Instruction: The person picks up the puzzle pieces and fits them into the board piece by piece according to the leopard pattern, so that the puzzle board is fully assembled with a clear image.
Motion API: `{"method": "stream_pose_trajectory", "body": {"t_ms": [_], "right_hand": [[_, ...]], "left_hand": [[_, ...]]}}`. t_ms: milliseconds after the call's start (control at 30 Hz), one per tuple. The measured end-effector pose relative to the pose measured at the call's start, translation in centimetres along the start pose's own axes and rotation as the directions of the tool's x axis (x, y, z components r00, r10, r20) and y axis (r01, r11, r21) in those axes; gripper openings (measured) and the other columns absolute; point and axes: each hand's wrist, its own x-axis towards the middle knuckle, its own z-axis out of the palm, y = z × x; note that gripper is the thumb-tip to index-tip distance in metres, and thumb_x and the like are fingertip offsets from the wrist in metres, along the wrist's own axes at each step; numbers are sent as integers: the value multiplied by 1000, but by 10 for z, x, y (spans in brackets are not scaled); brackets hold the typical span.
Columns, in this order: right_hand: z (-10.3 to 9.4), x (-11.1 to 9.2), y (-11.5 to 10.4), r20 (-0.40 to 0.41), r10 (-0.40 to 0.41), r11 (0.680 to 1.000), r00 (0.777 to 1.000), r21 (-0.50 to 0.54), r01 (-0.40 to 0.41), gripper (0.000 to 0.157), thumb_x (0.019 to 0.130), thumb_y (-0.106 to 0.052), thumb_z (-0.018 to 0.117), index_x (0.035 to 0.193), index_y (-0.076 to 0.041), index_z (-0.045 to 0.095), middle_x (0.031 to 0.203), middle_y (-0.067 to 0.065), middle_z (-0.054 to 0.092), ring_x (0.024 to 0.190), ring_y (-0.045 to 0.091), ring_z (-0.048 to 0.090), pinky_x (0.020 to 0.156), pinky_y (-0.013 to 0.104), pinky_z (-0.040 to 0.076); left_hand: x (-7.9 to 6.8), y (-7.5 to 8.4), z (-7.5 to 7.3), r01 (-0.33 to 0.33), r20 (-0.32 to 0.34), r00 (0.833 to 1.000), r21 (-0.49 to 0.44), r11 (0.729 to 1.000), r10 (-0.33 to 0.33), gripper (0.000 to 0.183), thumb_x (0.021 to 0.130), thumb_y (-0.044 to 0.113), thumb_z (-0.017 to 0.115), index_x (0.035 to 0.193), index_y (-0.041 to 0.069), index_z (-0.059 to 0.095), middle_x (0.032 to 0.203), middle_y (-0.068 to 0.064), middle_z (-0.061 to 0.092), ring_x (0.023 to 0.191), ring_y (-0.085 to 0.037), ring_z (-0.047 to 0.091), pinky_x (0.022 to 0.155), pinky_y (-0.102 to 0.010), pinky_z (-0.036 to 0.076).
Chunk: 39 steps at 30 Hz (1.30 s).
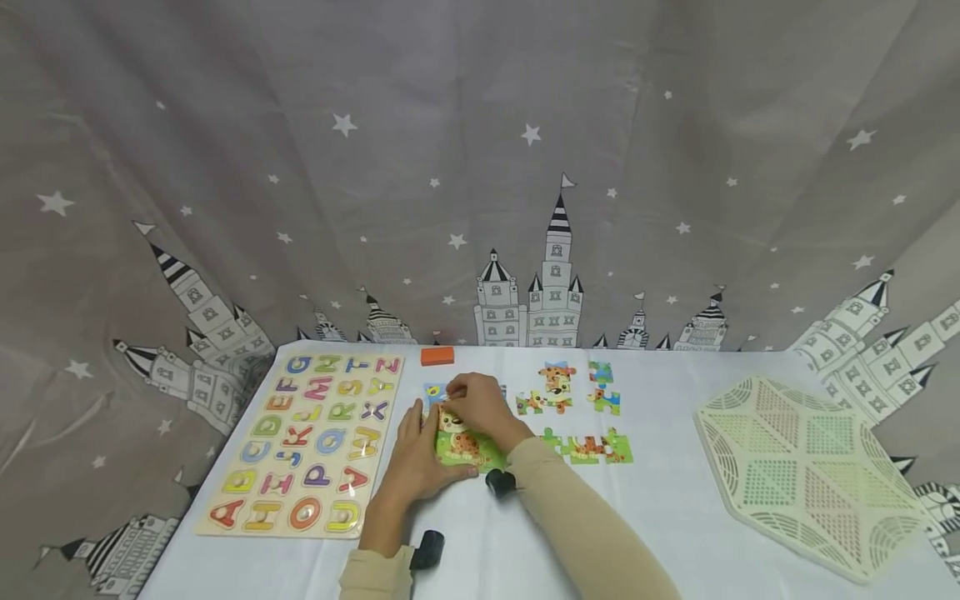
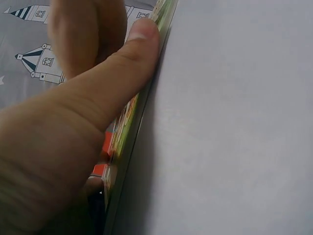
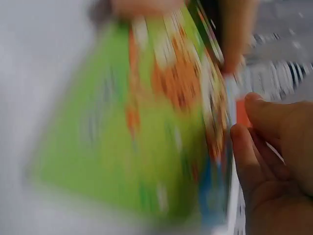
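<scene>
A picture puzzle board (image 1: 467, 452) with an orange-spotted animal on green lies before me, partly covered by both hands. My left hand (image 1: 416, 468) rests along its left side, fingers stretched out. Its thumb (image 2: 115, 83) lies along the board's near edge in the left wrist view. Bent over the board's upper part is my right hand (image 1: 480, 406). In the right wrist view its thumb and forefinger tips (image 3: 238, 132) come close together beside the board, which is blurred there; I cannot tell whether a piece is between them.
Loose puzzle pieces (image 1: 588, 450) lie in several groups right of the board. An alphabet peg board (image 1: 295, 450) stands at the left, an orange block (image 1: 437, 357) at the back. A pale patterned hexagonal board (image 1: 806, 475) is at the right. A grey castle-print curtain (image 1: 420, 167) hangs behind the table.
</scene>
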Motion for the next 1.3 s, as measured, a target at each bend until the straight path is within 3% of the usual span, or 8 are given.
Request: {"method": "stream_pose_trajectory", "body": {"t_ms": [133, 300, 533, 700, 800, 933, 1100, 1300], "right_hand": [[-31, -2, 23, -39, 81, 996, 996, 50, -79, 24, 95, -20, 71, 118, -11, 74, 112, 6, 76, 103, 19, 72, 91, 35, 60], [-85, -2, 64, -147, 181, 983, 972, 14, -181, 29, 95, -15, 69, 123, -8, 72, 115, 12, 74, 105, 26, 70, 92, 42, 59], [-134, -8, 103, -43, 250, 950, 967, -183, -254, 44, 93, -12, 74, 135, -5, 66, 139, 20, 61, 128, 37, 59, 104, 49, 54], [-142, -8, 110, -7, 248, 930, 969, -277, -241, 39, 91, -18, 76, 127, -4, 70, 134, 22, 60, 124, 38, 59, 106, 51, 51], [-143, -8, 109, -29, 263, 930, 964, -256, -262, 34, 92, -19, 76, 122, -4, 69, 126, 19, 64, 115, 34, 61, 101, 47, 53], [-145, -8, 107, -54, 260, 950, 964, -166, -265, 23, 98, -22, 68, 114, -6, 66, 111, 13, 67, 97, 26, 62, 84, 39, 53], [-143, -6, 93, -63, 210, 977, 976, -34, -213, 23, 101, -27, 64, 114, -8, 67, 107, 10, 69, 91, 22, 64, 78, 35, 53], [-107, 2, 55, 38, 180, 974, 983, 135, -184, 22, 100, -24, 67, 116, -9, 69, 103, 8, 74, 84, 22, 73, 66, 30, 56]], "left_hand": [[0, 0, 0, 14, 8, 1000, 2, 1000, -14, 127, 69, 62, 86, 161, 0, 23, 169, -28, 11, 156, -48, 14, 124, -64, 25], [-1, -1, 0, 38, -5, 999, -10, 999, -38, 124, 72, 61, 84, 161, -1, 24, 168, -28, 11, 156, -49, 12, 124, -66, 25], [-1, -1, 4, 35, -14, 999, 5, 999, -35, 122, 73, 64, 81, 160, -1, 24, 168, -28, 12, 155, -50, 14, 123, -66, 26], [0, 2, 9, 41, -28, 999, 0, 999, -41, 116, 79, 65, 76, 160, 0, 26, 169, -27, 13, 156, -49, 15, 124, -66, 25], [0, 4, 10, 43, -35, 998, 0, 999, -43, 111, 83, 65, 71, 160, 0, 26, 170, -25, 12, 156, -48, 13, 125, -65, 22], [2, 6, 9, 26, -35, 999, 19, 999, -25, 107, 87, 64, 66, 160, -2, 25, 170, -21, 15, 157, -47, 12, 126, -64, 19], [2, 7, 9, 16, -35, 999, 35, 999, -15, 102, 91, 62, 62, 160, -3, 25, 170, -19, 19, 157, -46, 14, 127, -63, 19], [2, 7, 6, 25, -35, 999, 67, 997, -23, 97, 94, 60, 61, 159, -2, 26, 170, -20, 19, 157, -46, 14, 127, -62, 19]]}}
